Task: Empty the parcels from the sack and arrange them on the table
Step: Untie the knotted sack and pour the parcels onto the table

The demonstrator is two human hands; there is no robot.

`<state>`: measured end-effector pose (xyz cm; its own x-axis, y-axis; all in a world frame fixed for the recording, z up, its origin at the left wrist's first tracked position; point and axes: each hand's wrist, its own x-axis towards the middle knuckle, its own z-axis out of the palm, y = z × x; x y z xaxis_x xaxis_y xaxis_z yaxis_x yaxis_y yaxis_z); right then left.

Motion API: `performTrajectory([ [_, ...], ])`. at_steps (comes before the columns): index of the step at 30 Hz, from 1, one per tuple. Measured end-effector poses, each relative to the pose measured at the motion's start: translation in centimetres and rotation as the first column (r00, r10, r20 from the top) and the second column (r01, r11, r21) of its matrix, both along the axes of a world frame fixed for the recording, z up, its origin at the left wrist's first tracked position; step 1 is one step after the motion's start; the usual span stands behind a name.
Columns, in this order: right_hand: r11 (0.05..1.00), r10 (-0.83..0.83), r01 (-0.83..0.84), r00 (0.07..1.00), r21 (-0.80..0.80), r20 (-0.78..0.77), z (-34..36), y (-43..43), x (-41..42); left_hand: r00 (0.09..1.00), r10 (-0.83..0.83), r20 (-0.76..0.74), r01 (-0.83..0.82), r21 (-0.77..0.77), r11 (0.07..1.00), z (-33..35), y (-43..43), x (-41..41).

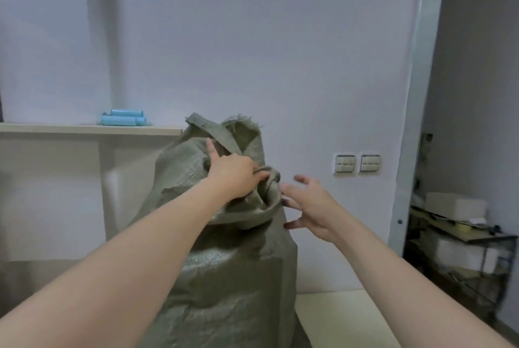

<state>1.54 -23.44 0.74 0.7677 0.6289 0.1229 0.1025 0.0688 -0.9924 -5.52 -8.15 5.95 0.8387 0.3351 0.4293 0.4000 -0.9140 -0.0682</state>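
The sack (pixel 224 263) is standing upright, its top twisted shut. The left hand (pixel 233 176) is gripping the knot at its neck; the right hand (pixel 309 207) is hovering spread-fingered just beside it. Opening comes first, likely needing both hands; no parcels are showing.

A: Where does the single view look from?
B: From the wearer's head, facing forward and slightly down, close above a sack (pixel 224 249), toward the wall (pixel 280 52).
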Motion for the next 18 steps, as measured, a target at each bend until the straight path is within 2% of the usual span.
performTrajectory([
  [1,1.000,0.004,-0.004,1.000,0.005,0.013,0.4,-0.2,0.0,0.997,-0.006,0.071,0.009,-0.040,0.999,-0.1,0.0,-0.1],
  [3,0.997,0.021,-0.003,0.970,-0.072,0.242,0.7,-0.3,-0.5,0.981,-0.023,0.194,0.039,-0.081,0.996,-0.1,-0.4,-0.7],
  [5,0.975,0.047,0.078,0.843,-0.207,0.536,0.7,0.6,-1.1,0.955,-0.035,0.294,0.077,-0.132,0.988,-0.1,-1.3,-1.6],
  [7,0.939,0.110,0.155,0.712,-0.307,0.694,0.1,2.5,-1.6,0.938,-0.011,0.345,0.075,-0.172,0.982,-0.2,-2.0,-2.3],
  [8,0.938,0.129,0.152,0.679,-0.311,0.722,-0.2,3.4,-1.9,0.939,-0.001,0.344,0.070,-0.189,0.979,-0.3,-2.0,-2.6],
  [11,0.958,0.112,0.103,0.725,-0.267,0.680,-1.0,5.0,-2.7,0.958,0.005,0.286,0.067,-0.241,0.968,-0.5,-1.3,-3.5],
  [12,0.952,0.107,0.131,0.706,-0.277,0.700,-1.1,5.2,-2.8,0.966,-0.005,0.260,0.070,-0.242,0.968,-0.5,-1.0,-4.0],
  [14,0.945,0.070,0.200,0.649,-0.258,0.757,-1.2,5.5,-3.0,0.967,-0.025,0.252,0.075,-0.191,0.979,-0.5,-0.2,-4.8],
  [16,0.960,0.028,0.187,0.673,-0.206,0.739,-0.7,5.6,-3.4,0.962,0.018,0.271,0.003,-0.074,0.997,-0.1,0.7,-5.4],
  [18,0.968,0.007,0.174,0.705,-0.183,0.709,-0.3,5.6,-3.8,0.957,0.097,0.274,-0.085,-0.057,0.995,0.8,1.5,-5.8],
])
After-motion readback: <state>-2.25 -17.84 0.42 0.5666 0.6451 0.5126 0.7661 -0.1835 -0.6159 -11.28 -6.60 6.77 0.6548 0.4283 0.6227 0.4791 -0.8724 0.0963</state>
